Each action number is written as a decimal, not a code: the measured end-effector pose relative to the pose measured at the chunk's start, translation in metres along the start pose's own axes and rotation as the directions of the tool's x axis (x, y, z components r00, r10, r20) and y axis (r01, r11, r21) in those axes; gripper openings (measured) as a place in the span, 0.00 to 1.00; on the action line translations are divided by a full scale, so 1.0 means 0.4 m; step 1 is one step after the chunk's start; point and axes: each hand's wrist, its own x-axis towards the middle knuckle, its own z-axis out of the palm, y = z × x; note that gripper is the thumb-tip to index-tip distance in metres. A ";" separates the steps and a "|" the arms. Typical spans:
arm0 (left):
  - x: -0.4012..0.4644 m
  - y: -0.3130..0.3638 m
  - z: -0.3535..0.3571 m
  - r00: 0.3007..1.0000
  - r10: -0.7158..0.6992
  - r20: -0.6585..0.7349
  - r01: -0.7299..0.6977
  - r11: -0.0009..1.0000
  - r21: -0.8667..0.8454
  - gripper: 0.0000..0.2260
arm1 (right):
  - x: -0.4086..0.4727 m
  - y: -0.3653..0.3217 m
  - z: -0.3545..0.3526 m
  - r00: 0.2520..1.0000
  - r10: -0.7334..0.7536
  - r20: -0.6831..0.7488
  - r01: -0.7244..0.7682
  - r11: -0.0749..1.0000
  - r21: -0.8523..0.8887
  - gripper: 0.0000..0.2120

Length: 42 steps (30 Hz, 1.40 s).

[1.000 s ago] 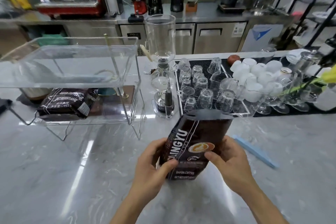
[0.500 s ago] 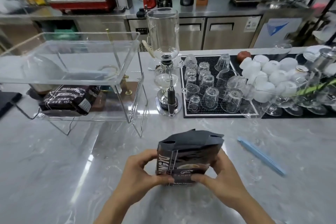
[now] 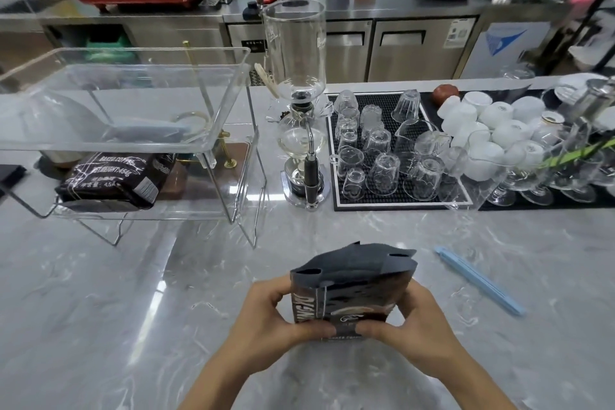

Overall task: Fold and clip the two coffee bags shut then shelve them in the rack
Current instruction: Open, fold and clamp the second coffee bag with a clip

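A dark brown coffee bag (image 3: 352, 283) stands upright on the marble counter near the front, its top bent over away from me. My left hand (image 3: 269, 319) grips its left side and my right hand (image 3: 416, 323) grips its right side, both thumbs pressed on the front face. A second dark coffee bag (image 3: 113, 178) lies flat on the lower shelf of the clear acrylic rack (image 3: 229, 90) at the left. A light blue sealing clip (image 3: 479, 280) lies on the counter to the right of the held bag.
A glass siphon coffee maker (image 3: 299, 103) stands just right of the rack. A black mat (image 3: 399, 203) holds several upturned glasses, with white cups (image 3: 482, 130) and stemmed glasses further right. A steel back counter carries grinders and a red machine.
The bag came down from a raised, tilted hold to stand low on the counter. Its top has been bent over, and both hands slid down to grip its lower front.
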 end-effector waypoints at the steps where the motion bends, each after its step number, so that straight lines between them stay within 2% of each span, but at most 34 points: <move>1: 0.001 0.002 0.002 1.000 -0.007 0.013 0.008 1.000 -0.029 0.20 | -0.001 0.000 0.003 1.000 0.009 -0.002 -0.009 1.000 0.004 0.30; 7: -0.004 -0.005 0.000 0.999 0.009 0.043 -0.006 0.998 -0.066 0.21 | 0.003 0.000 0.002 0.998 -0.012 0.060 0.013 1.000 -0.006 0.22; 10: 0.001 -0.006 0.005 1.000 0.006 0.016 -0.005 0.995 -0.101 0.16 | 0.003 -0.004 0.006 0.995 0.004 0.097 -0.004 1.000 -0.003 0.17; 11: 0.002 -0.009 0.007 1.000 -0.003 0.003 0.004 0.992 -0.128 0.17 | 0.004 -0.003 0.007 0.994 0.047 0.104 -0.050 0.998 0.028 0.22; 12: 0.004 -0.011 0.007 1.000 -0.022 -0.007 0.021 0.986 -0.164 0.20 | 0.000 -0.006 0.007 0.994 0.093 0.060 -0.097 0.993 0.061 0.31; 13: 0.005 -0.020 0.007 0.999 -0.037 -0.013 0.034 0.982 -0.186 0.21 | -0.003 -0.009 0.011 0.992 0.128 0.019 -0.129 0.989 0.071 0.35; 14: 0.006 -0.024 0.008 0.999 -0.041 -0.010 0.038 0.978 -0.206 0.22 | -0.003 0.011 0.004 0.997 0.065 0.039 -0.068 0.994 0.088 0.30; 16: 0.007 -0.038 0.011 0.999 -0.054 -0.010 0.049 0.967 -0.251 0.22 | 0.011 0.029 0.012 0.999 -0.040 -0.026 0.043 0.990 0.137 0.07; 18: 0.007 -0.042 0.012 0.998 -0.060 -0.013 0.054 0.955 -0.291 0.19 | 0.013 0.053 0.010 0.998 -0.057 -0.009 0.058 0.986 0.155 0.14; 20: 0.007 -0.045 0.010 0.999 -0.046 -0.008 0.043 0.976 -0.212 0.11 | 0.018 0.059 0.009 0.998 -0.061 -0.008 0.062 0.986 0.155 0.14; 22: 0.007 -0.041 0.010 1.000 -0.023 -0.008 0.021 0.990 -0.141 0.19 | 0.020 0.045 0.015 0.998 -0.067 0.012 0.064 0.978 0.197 0.15; 23: 0.007 -0.042 0.011 1.000 0.004 -0.007 -0.005 0.991 -0.130 0.18 | 0.021 0.038 0.017 0.998 -0.055 -0.001 0.054 0.974 0.219 0.16; 24: 0.007 -0.034 0.014 0.999 0.035 -0.019 -0.038 0.991 -0.129 0.17 | 0.019 0.053 0.018 0.999 -0.054 0.001 0.053 0.981 0.188 0.11; 25: 0.007 -0.030 0.019 0.997 0.064 -0.038 -0.068 0.990 -0.126 0.15 | 0.022 0.037 0.023 0.997 -0.071 -0.012 0.072 0.973 0.221 0.01; 26: 0.006 -0.020 0.021 0.995 0.088 -0.053 -0.094 0.987 -0.133 0.13 | 0.022 0.049 0.021 0.995 -0.097 -0.037 0.102 0.980 0.172 0.10; 27: 0.004 -0.023 0.023 0.993 0.103 -0.059 -0.111 0.983 -0.146 0.11 | 0.025 0.028 0.027 0.994 -0.104 -0.045 0.110 0.979 0.169 0.14; 29: 0.001 -0.029 0.023 0.991 0.112 -0.074 -0.123 0.979 -0.160 0.08 | 0.022 0.025 0.023 0.992 -0.121 -0.046 0.127 0.975 0.183 0.10; 32: -0.002 -0.043 0.024 0.994 0.090 -0.066 -0.101 0.978 -0.181 0.07 | 0.016 0.040 0.019 0.990 -0.126 -0.056 0.135 0.971 0.198 0.17; 33: -0.002 -0.042 0.027 0.993 0.096 -0.067 -0.107 0.976 -0.189 0.09 | 0.014 0.033 0.020 0.991 -0.115 -0.065 0.125 0.972 0.199 0.18; 35: -0.005 -0.037 0.028 0.992 0.111 -0.062 -0.121 0.975 -0.185 0.14 | 0.010 0.020 0.024 0.993 -0.108 -0.047 0.116 0.968 0.224 0.13; 37: -0.007 -0.032 0.028 0.991 0.115 -0.065 -0.125 0.975 -0.185 0.13 | 0.007 0.014 0.029 0.993 -0.108 -0.053 0.117 0.970 0.212 0.10; 39: -0.011 -0.034 0.027 0.992 0.105 -0.075 -0.117 0.975 -0.187 0.12 | 0.007 0.019 0.028 0.993 -0.093 -0.068 0.105 0.974 0.201 0.17; 42: -0.014 -0.031 0.027 0.992 0.093 -0.084 -0.108 0.975 -0.193 0.17 | 0.006 0.021 0.028 0.993 -0.104 -0.057 0.113 0.976 0.185 0.21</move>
